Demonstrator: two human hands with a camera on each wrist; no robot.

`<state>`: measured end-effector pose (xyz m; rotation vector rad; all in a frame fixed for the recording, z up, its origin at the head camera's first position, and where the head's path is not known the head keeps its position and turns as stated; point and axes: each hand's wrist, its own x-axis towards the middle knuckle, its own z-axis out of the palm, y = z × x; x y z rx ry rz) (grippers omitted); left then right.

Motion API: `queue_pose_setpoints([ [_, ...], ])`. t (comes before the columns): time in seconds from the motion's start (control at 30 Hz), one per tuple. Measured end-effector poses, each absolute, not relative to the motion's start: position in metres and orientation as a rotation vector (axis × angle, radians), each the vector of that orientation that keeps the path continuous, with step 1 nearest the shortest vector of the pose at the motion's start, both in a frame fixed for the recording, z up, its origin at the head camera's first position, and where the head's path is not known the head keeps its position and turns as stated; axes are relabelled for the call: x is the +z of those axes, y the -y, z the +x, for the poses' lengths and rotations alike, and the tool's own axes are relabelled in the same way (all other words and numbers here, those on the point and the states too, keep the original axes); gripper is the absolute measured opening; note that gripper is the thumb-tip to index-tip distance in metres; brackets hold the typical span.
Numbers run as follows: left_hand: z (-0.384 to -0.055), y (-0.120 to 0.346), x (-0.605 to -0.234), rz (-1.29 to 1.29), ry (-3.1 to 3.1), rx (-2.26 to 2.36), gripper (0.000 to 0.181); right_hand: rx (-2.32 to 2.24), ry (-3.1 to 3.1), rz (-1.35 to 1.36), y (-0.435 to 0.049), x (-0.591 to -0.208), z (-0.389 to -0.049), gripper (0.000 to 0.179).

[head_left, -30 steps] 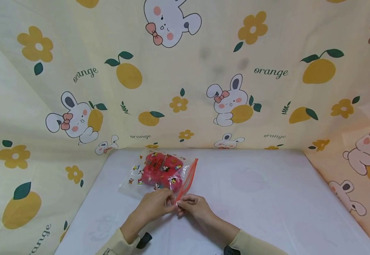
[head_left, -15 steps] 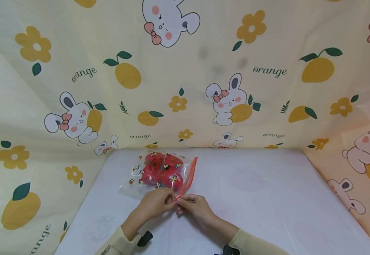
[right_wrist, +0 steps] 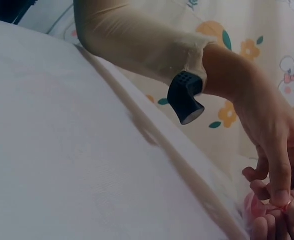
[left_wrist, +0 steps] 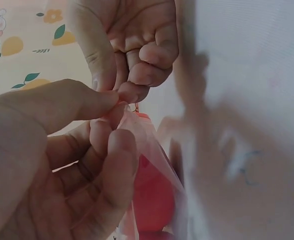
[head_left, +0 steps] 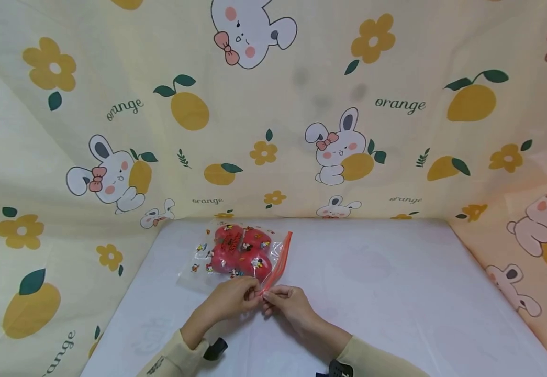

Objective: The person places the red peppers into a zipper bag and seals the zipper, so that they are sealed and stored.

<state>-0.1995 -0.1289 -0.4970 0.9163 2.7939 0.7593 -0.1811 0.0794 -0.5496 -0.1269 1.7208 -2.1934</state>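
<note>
A clear zip bag (head_left: 192, 278) with small cartoon prints and a red zip strip (head_left: 280, 260) lies on the table at left of centre in the head view. Inside it are several rounded red things (head_left: 257, 264); their kind is unclear. My left hand (head_left: 230, 300) pinches the strip's near corner between thumb and fingers. Right beside it, my right hand (head_left: 294, 308) pinches the same strip end with thumb and forefinger. In the left wrist view both sets of fingertips meet at the bag's corner (left_wrist: 132, 117). The fingertips hide the very end of the strip.
A white cloth covers the table (head_left: 386, 293). A cream curtain (head_left: 292, 173) printed with rabbits and oranges hangs behind and along both sides. A dark wrist camera (head_left: 215, 349) sits at the left cuff, and another dark device (head_left: 341, 368) at the right cuff.
The two red edges of the zip strip lie closer together than a second ago, and the gap between them has narrowed. Both hands stay nearly in place at the corner.
</note>
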Motion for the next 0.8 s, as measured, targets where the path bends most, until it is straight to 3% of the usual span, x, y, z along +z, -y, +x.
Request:
queue_pose_setpoints([
  [0.8, -0.207, 0.123, -0.5, 0.824, -2.772, 0.835, 0.021, -2.167, -1.724, -0.139, -0.083, -0.551, -0.193, 0.021],
])
